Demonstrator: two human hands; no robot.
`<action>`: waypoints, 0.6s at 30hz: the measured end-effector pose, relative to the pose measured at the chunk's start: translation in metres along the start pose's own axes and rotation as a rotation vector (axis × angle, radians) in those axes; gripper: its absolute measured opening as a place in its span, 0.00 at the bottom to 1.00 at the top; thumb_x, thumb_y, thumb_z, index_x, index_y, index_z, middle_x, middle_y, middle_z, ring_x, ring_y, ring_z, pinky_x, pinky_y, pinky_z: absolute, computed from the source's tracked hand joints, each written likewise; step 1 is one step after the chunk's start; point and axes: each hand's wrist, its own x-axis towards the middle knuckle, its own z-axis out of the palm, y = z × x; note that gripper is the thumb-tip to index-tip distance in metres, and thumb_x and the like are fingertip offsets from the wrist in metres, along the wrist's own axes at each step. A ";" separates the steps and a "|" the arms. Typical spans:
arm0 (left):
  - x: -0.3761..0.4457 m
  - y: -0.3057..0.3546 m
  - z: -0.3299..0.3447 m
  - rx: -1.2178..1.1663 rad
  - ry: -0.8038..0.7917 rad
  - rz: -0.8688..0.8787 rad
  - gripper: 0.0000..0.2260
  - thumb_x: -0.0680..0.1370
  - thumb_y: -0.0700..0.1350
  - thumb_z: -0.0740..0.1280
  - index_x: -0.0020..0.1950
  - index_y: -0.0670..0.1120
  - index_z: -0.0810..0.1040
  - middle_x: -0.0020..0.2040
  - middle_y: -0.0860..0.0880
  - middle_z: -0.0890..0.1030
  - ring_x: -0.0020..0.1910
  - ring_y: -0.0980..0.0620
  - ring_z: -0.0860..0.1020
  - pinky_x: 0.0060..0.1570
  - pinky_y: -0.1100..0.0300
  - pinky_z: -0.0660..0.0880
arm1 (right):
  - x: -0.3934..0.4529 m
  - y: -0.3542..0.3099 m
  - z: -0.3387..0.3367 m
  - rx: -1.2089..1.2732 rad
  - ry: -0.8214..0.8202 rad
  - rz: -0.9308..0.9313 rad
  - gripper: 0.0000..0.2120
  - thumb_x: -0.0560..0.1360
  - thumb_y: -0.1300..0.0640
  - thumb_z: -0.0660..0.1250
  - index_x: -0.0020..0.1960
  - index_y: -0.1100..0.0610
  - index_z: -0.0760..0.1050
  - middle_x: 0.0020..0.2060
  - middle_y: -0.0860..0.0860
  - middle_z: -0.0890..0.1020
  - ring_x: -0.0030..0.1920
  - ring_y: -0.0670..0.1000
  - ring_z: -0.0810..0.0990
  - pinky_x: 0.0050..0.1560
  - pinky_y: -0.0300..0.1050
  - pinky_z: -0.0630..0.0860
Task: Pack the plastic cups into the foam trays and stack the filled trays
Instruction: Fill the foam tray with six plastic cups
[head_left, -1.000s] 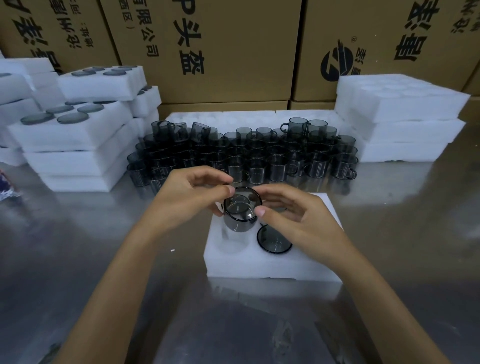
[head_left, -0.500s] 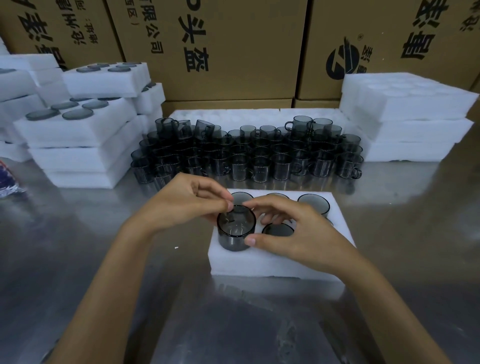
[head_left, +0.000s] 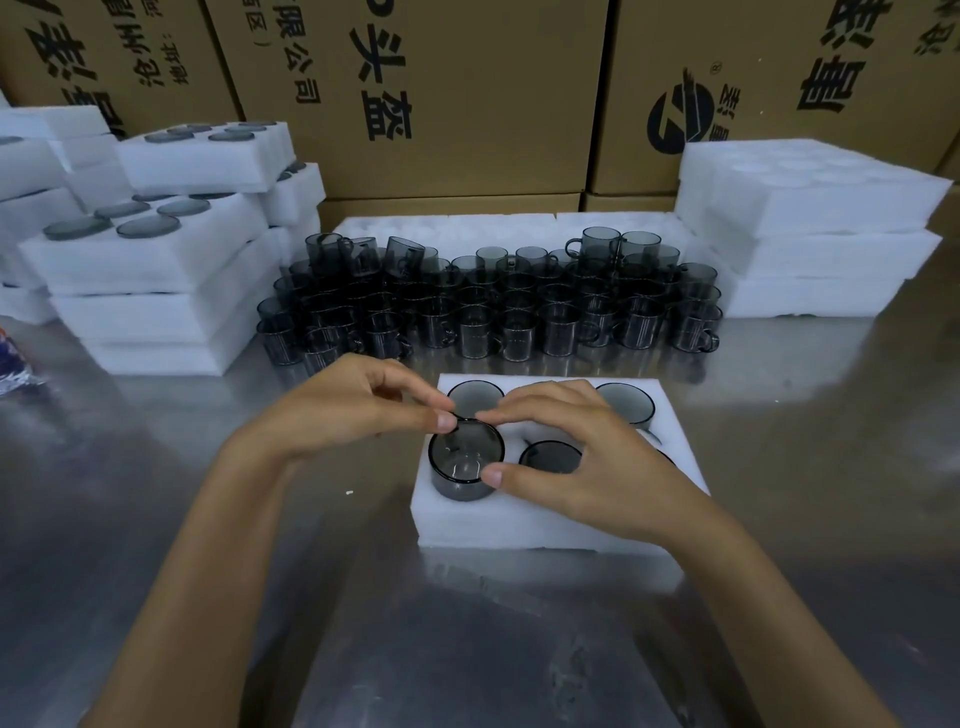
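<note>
Smoky grey plastic, a cup, pinched at the rim between the fingers of the left hand and those of the right hand, thumb on the near rim, forefinger on the far. Partly sunk into the near-left pocket of the foam tray directly under the fingers, not yet seated flush. Just beyond and beside the fingers, seated cups already down in the other visible pockets; the far-right part of the tray hidden by the right hand, so count uncertain. Probably close to full, this tray, then due for stacking. Farther out past the fingers, a dense crowd of loose cups on the steel worktop, plainly much packing left. Out to the left of the fingers, filled trays already stacked; out to the right, empty trays waiting. Behind everything, cardboard cartons.
</note>
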 end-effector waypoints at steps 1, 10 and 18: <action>0.000 -0.001 0.000 0.021 -0.023 -0.011 0.17 0.60 0.62 0.77 0.46 0.58 0.87 0.43 0.55 0.83 0.39 0.63 0.76 0.38 0.70 0.69 | 0.000 0.001 0.001 -0.025 -0.008 0.003 0.19 0.71 0.43 0.75 0.61 0.39 0.80 0.58 0.33 0.76 0.68 0.38 0.65 0.68 0.34 0.61; 0.008 -0.013 0.008 0.007 -0.055 -0.153 0.26 0.64 0.52 0.80 0.58 0.54 0.75 0.45 0.52 0.81 0.38 0.60 0.78 0.35 0.60 0.71 | 0.003 0.009 0.009 -0.187 -0.036 -0.013 0.19 0.69 0.38 0.73 0.60 0.36 0.79 0.62 0.32 0.71 0.68 0.31 0.57 0.64 0.25 0.45; 0.010 -0.011 0.010 -0.038 -0.126 -0.248 0.41 0.63 0.54 0.77 0.73 0.56 0.64 0.44 0.50 0.84 0.45 0.50 0.79 0.42 0.56 0.72 | 0.005 0.010 0.012 -0.204 -0.021 -0.016 0.17 0.70 0.37 0.72 0.58 0.37 0.79 0.63 0.32 0.70 0.66 0.31 0.57 0.61 0.23 0.42</action>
